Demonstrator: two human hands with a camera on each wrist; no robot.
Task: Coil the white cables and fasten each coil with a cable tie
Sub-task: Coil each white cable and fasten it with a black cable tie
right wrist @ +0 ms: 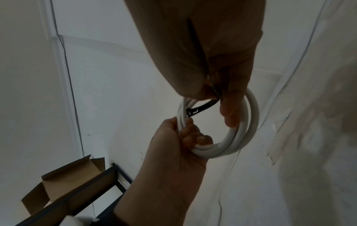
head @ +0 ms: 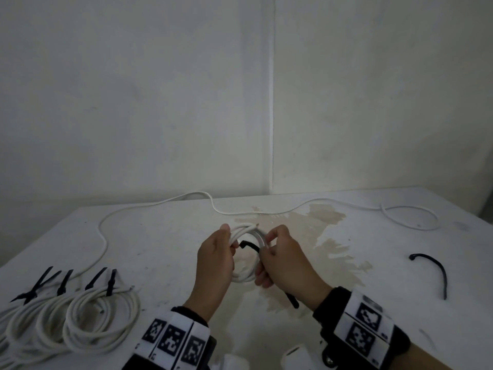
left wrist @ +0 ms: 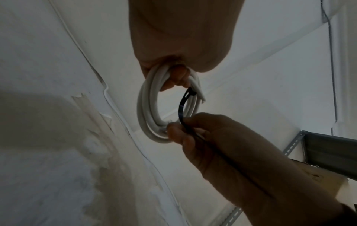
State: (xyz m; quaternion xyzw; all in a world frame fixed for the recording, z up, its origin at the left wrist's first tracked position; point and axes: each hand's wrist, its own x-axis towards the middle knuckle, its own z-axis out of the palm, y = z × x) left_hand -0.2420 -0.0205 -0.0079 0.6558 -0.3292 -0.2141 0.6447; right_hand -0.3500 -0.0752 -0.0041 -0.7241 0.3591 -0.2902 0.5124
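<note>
A small coil of white cable [head: 244,276] is held above the table's middle between both hands. My left hand [head: 216,259] grips the coil's left side, fingers curled through the ring [right wrist: 185,134]. My right hand [head: 277,260] pinches a black cable tie [head: 250,246] against the coil's right side. The tie's head end points into the ring [left wrist: 190,93], [right wrist: 195,111]. Its tail sticks out below the right palm [head: 292,300]. The coil [left wrist: 148,110] shows several loops.
Several tied white coils [head: 72,316] with black ties lie at the front left. A loose white cable [head: 160,202] runs along the table's far side to a loop at the right [head: 410,217]. A spare black tie [head: 437,268] lies at the right. A stain [head: 325,236] marks the tabletop.
</note>
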